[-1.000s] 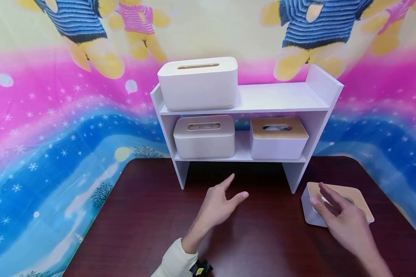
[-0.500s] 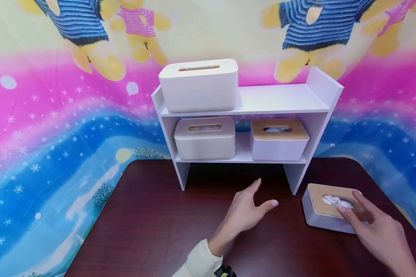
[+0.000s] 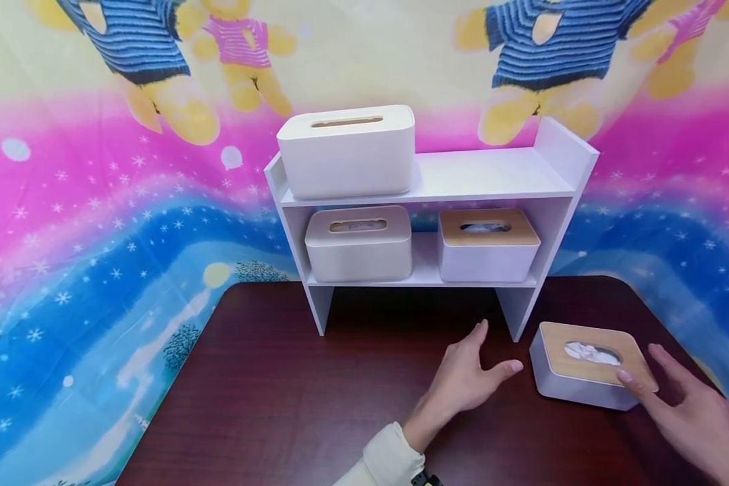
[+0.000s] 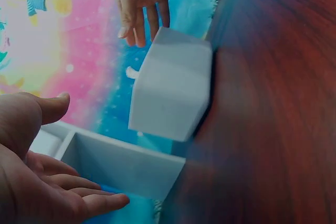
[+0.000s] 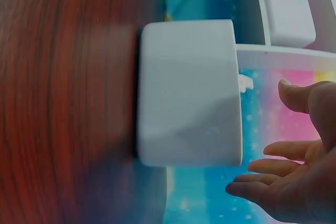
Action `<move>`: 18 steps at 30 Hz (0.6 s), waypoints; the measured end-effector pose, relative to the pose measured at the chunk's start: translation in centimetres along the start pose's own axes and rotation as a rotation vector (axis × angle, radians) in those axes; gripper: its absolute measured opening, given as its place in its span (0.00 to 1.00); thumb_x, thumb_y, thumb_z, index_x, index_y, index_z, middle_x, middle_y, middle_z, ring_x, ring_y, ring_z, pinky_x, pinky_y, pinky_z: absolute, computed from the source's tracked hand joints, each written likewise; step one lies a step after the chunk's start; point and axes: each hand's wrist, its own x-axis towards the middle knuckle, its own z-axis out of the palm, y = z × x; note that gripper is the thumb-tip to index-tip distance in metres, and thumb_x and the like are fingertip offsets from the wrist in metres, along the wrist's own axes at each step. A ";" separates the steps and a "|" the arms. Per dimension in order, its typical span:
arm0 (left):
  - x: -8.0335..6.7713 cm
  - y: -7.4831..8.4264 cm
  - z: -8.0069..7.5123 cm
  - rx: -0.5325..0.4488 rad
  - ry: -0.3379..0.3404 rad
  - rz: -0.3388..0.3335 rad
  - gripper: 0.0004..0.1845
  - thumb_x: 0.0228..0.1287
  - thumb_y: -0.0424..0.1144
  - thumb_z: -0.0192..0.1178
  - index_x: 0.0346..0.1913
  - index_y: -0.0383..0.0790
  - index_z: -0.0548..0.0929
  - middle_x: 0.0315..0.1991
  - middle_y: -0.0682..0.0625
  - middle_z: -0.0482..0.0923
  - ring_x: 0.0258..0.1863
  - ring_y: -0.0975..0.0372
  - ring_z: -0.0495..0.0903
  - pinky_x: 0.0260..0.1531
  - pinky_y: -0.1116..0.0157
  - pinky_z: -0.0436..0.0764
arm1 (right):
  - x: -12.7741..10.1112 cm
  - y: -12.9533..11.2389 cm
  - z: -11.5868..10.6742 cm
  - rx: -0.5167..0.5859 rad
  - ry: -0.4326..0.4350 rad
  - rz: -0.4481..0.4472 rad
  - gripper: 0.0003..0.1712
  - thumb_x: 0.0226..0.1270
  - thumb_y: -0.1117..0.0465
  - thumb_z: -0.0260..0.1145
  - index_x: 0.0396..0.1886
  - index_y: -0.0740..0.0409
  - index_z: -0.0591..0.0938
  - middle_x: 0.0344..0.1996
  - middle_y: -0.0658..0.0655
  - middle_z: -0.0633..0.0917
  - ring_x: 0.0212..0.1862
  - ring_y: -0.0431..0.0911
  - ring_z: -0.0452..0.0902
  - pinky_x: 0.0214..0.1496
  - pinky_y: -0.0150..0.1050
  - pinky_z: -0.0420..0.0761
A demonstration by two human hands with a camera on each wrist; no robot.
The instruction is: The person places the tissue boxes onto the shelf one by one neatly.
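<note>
A white tissue box with a wooden lid point(image 3: 632, 354) sits on the table to the right of the shelf, with tissue showing in its slot. My right hand point(image 3: 695, 415) is at the box's right side, fingers spread and holding nothing. In the right wrist view a gap shows between that hand point(image 5: 294, 177) and the box point(image 5: 189, 93). To the box's left, my left hand point(image 3: 462, 381) hovers with straight fingers and thumb apart, also holding nothing. The left wrist view shows the box point(image 4: 170, 77) between both hands.
A white two-tier shelf point(image 3: 492, 169) stands at the back of the dark red table point(image 3: 267, 398). A large white tissue box point(image 3: 349, 158) is on top. Below it are a beige tissue box point(image 3: 358, 253) and another wooden-lidded tissue box point(image 3: 489, 260). A printed cloth point(image 3: 97, 270) hangs behind.
Both hands have moved right. The left hand has come closer to the wooden-lidded box on the table, while the right hand has passed from above it to its right side. The boxes have stayed put.
</note>
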 end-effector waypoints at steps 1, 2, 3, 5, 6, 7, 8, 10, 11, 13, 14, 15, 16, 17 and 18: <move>0.1 0.0 0.3 -0.001 -0.003 -0.002 0.45 0.70 0.60 0.71 0.83 0.45 0.68 0.80 0.52 0.71 0.76 0.64 0.74 0.73 0.66 0.76 | 0.1 0.3 0.0 0.005 -0.023 0.005 0.61 0.79 0.33 0.61 0.85 0.72 0.46 0.71 0.89 0.61 0.63 0.86 0.66 0.57 0.80 0.73; 0.1 0.1 0.7 0.000 -0.006 -0.005 0.45 0.70 0.60 0.71 0.83 0.45 0.67 0.80 0.52 0.71 0.76 0.65 0.74 0.73 0.67 0.76 | 0.3 0.6 0.1 0.013 -0.052 0.010 0.62 0.79 0.33 0.61 0.85 0.73 0.43 0.73 0.89 0.58 0.63 0.87 0.66 0.58 0.80 0.74; 0.2 0.2 1.0 0.000 -0.009 -0.009 0.46 0.70 0.61 0.71 0.83 0.45 0.67 0.80 0.52 0.71 0.76 0.65 0.74 0.73 0.67 0.76 | 0.4 0.9 0.1 0.019 -0.079 0.009 0.64 0.79 0.33 0.61 0.84 0.74 0.41 0.74 0.89 0.55 0.64 0.87 0.65 0.58 0.79 0.74; 0.2 0.3 1.7 0.004 -0.021 -0.023 0.47 0.69 0.62 0.71 0.83 0.45 0.67 0.80 0.53 0.70 0.76 0.65 0.74 0.73 0.68 0.76 | 0.8 1.5 0.1 0.039 -0.153 0.009 0.67 0.79 0.32 0.61 0.83 0.76 0.35 0.76 0.89 0.49 0.65 0.89 0.63 0.59 0.78 0.75; 0.3 0.3 2.1 0.008 -0.025 -0.026 0.47 0.69 0.62 0.71 0.83 0.45 0.67 0.80 0.54 0.70 0.76 0.66 0.74 0.72 0.68 0.76 | 1.0 1.7 0.2 0.050 -0.193 0.008 0.69 0.79 0.32 0.61 0.82 0.77 0.33 0.76 0.90 0.47 0.65 0.89 0.63 0.59 0.77 0.75; 0.4 0.4 2.5 0.012 -0.030 -0.026 0.48 0.68 0.63 0.71 0.84 0.45 0.66 0.80 0.53 0.70 0.76 0.66 0.74 0.72 0.68 0.76 | 1.2 1.9 0.2 0.058 -0.230 0.010 0.70 0.78 0.31 0.61 0.81 0.78 0.31 0.75 0.91 0.46 0.65 0.89 0.63 0.58 0.76 0.77; 0.4 0.5 2.9 0.015 -0.033 -0.025 0.49 0.68 0.64 0.71 0.84 0.45 0.66 0.80 0.53 0.70 0.76 0.66 0.74 0.72 0.69 0.76 | 1.4 2.2 0.2 0.060 -0.258 0.005 0.71 0.78 0.31 0.61 0.80 0.80 0.30 0.74 0.92 0.47 0.64 0.89 0.64 0.58 0.74 0.79; 0.5 0.5 3.7 0.019 -0.042 -0.020 0.50 0.67 0.64 0.71 0.84 0.44 0.66 0.80 0.53 0.70 0.75 0.66 0.75 0.70 0.70 0.77 | 1.7 2.7 0.4 0.050 -0.317 0.005 0.73 0.78 0.30 0.61 0.78 0.81 0.28 0.71 0.94 0.50 0.63 0.88 0.66 0.56 0.72 0.82; 0.5 0.6 4.1 0.018 -0.047 -0.018 0.50 0.67 0.64 0.71 0.84 0.44 0.66 0.80 0.53 0.71 0.74 0.67 0.75 0.70 0.70 0.78 | 1.8 2.9 0.5 0.046 -0.347 0.008 0.73 0.77 0.29 0.61 0.78 0.81 0.28 0.70 0.95 0.51 0.62 0.88 0.66 0.57 0.73 0.81; 0.5 0.7 4.8 0.010 -0.056 -0.016 0.51 0.67 0.65 0.71 0.84 0.45 0.65 0.80 0.54 0.71 0.73 0.67 0.76 0.68 0.69 0.79 | 2.0 3.3 0.7 0.049 -0.401 0.022 0.74 0.77 0.28 0.60 0.78 0.80 0.26 0.70 0.95 0.51 0.64 0.87 0.65 0.59 0.74 0.79; 0.5 0.7 5.1 0.006 -0.061 -0.019 0.51 0.67 0.65 0.71 0.84 0.45 0.64 0.80 0.54 0.71 0.73 0.67 0.77 0.68 0.69 0.80 | 2.2 3.5 0.8 0.053 -0.425 0.026 0.75 0.76 0.27 0.60 0.78 0.79 0.26 0.70 0.95 0.51 0.64 0.88 0.64 0.60 0.74 0.78; 0.6 0.8 5.3 0.004 -0.064 -0.022 0.51 0.67 0.65 0.71 0.84 0.45 0.65 0.79 0.55 0.71 0.72 0.67 0.77 0.67 0.69 0.80 | 2.3 3.6 0.9 0.051 -0.445 0.035 0.75 0.76 0.26 0.60 0.78 0.79 0.25 0.70 0.95 0.51 0.66 0.88 0.63 0.62 0.76 0.76; 0.6 0.8 5.5 0.003 -0.068 -0.027 0.51 0.66 0.65 0.71 0.84 0.45 0.65 0.79 0.55 0.71 0.72 0.67 0.77 0.67 0.69 0.80 | 2.4 3.7 1.1 0.054 -0.458 0.040 0.76 0.75 0.25 0.59 0.78 0.78 0.25 0.70 0.94 0.51 0.66 0.88 0.62 0.63 0.76 0.75; 0.6 0.9 5.8 0.007 -0.072 -0.030 0.51 0.66 0.65 0.71 0.84 0.45 0.65 0.79 0.56 0.71 0.72 0.67 0.77 0.67 0.69 0.80 | 2.4 3.8 1.2 0.063 -0.466 0.041 0.76 0.75 0.25 0.59 0.78 0.77 0.25 0.70 0.94 0.51 0.67 0.88 0.61 0.63 0.76 0.74; 0.6 0.9 6.0 0.012 -0.077 -0.033 0.51 0.66 0.65 0.71 0.84 0.46 0.65 0.79 0.56 0.71 0.72 0.67 0.77 0.67 0.69 0.80 | 2.5 3.9 1.3 0.067 -0.469 0.039 0.76 0.75 0.24 0.58 0.79 0.77 0.25 0.71 0.94 0.51 0.67 0.88 0.61 0.63 0.75 0.75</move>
